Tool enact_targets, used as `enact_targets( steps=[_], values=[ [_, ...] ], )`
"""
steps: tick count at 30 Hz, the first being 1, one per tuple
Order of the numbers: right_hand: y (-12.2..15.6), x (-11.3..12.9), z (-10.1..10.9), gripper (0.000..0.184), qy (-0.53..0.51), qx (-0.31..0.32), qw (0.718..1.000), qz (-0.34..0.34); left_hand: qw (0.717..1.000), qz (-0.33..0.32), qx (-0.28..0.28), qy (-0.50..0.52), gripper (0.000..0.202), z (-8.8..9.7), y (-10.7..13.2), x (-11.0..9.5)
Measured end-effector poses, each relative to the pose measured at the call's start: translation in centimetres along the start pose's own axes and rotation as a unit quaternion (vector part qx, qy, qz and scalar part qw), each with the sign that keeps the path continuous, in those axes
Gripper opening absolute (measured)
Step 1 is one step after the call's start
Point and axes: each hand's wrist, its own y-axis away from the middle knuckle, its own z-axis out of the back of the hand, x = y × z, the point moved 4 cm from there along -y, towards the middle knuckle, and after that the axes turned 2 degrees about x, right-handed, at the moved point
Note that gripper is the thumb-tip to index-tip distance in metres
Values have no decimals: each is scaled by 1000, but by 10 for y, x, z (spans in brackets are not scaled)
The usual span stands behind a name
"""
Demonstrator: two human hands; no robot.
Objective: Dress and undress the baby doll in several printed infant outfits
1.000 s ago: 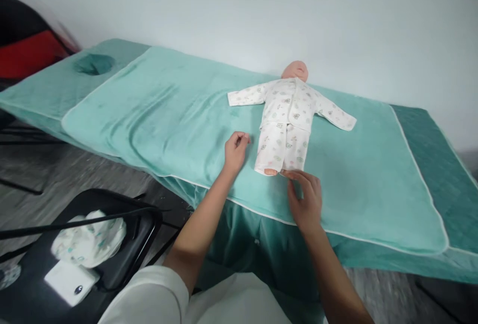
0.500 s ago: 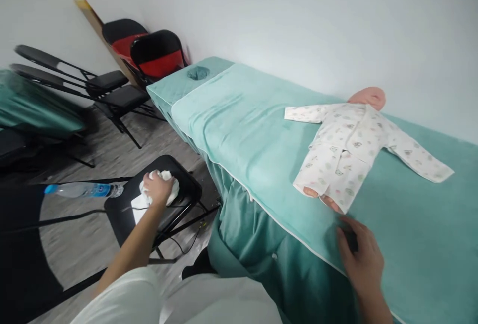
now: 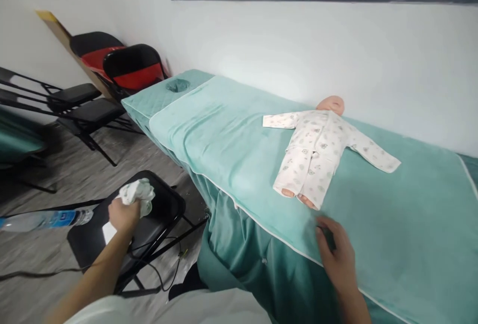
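A baby doll (image 3: 333,104) in a white printed suit (image 3: 316,154) lies on its back on a light green towel (image 3: 231,150) spread over a massage bed. My right hand (image 3: 334,253) rests flat with fingers apart on the towel near the bed's edge, just below the doll's feet. My left hand (image 3: 123,213) is closed on a crumpled white printed cloth (image 3: 139,194) and holds it just above the seat of a black folding chair (image 3: 159,224). A white flat object (image 3: 108,232) lies on that seat under my hand.
A water bottle (image 3: 45,219) pokes in from the left beside the chair. More black and red folding chairs (image 3: 108,72) stand against the far wall. A cable (image 3: 168,274) trails on the grey floor. The bed has a face hole (image 3: 178,85) at its far end.
My left hand left the bed, reached down to the chair, closed on the white cloth and now lifts it. My right hand moved off the doll's feet onto the towel.
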Motion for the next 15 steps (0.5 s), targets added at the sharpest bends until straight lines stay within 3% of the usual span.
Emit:
enact_targets(
  steps=[1,2,4,5,7,8,9,11,12,15],
  values=[
    [-2,6,0,19,-5,-7,1000,17,998,52,-30,-26,32,5,2,-11],
    [-5,16,0,20,-12,-13,999,43,998,47,-35,-16,26,7,6,-30],
    [-16,41,-4,30,-34,-18,993,108,995,-30,-57,76,20,8,22,-80],
    [-25,55,-7,37,-48,-14,989,136,990,-30,-82,112,28,9,34,-104],
    [-47,84,-12,53,-78,-8,982,170,976,-69,-76,194,40,4,65,-157],
    [-61,96,-16,63,-94,12,983,157,958,-95,-71,261,46,1,84,-183],
    [-76,108,-18,74,-117,26,982,147,934,-117,-43,334,54,-3,105,-209],
    [-103,126,-20,96,-167,65,974,136,879,-134,67,453,69,-15,150,-258],
    [-116,132,-19,104,-186,71,971,131,851,-154,158,478,72,-23,174,-283],
    [-144,134,-10,106,-227,61,964,123,738,-134,325,576,63,-38,232,-344]
  ],
)
